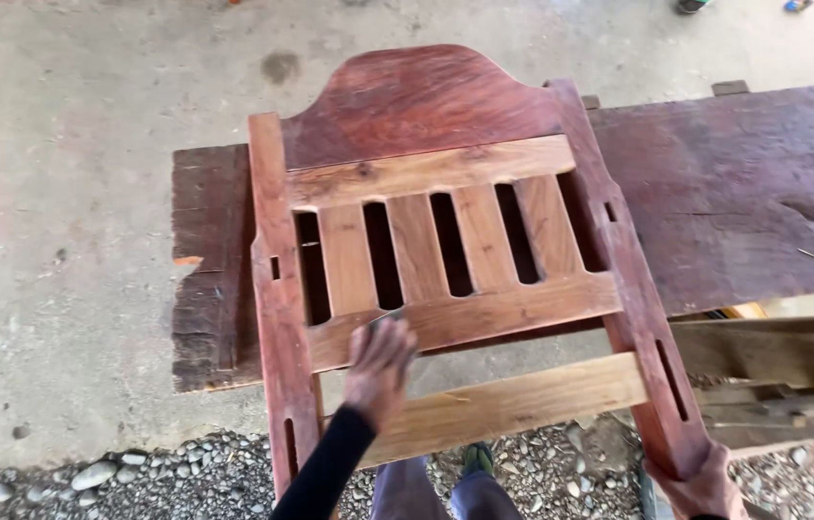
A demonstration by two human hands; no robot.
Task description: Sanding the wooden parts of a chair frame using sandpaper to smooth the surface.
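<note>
I see the chair back (pixel 446 241) lying on the workbench (pixel 754 193). My left hand (pixel 380 364) presses a small sanding piece, fingers curled; my right hand (pixel 701 486) grips 1 post end (stiff, heavy hardwood, best held by posts).

the right hand (pixel 701 486) is cut by the bottom edge; the left hand (pixel 380 364) hides a small tool.

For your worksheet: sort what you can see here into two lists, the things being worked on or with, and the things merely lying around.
In use:
left hand pressing a small dark piece on the lower rail
right hand gripping the side post
wooden chair back frame
workbench plank under it

Lying about:
pebbles
stacked timber
</note>
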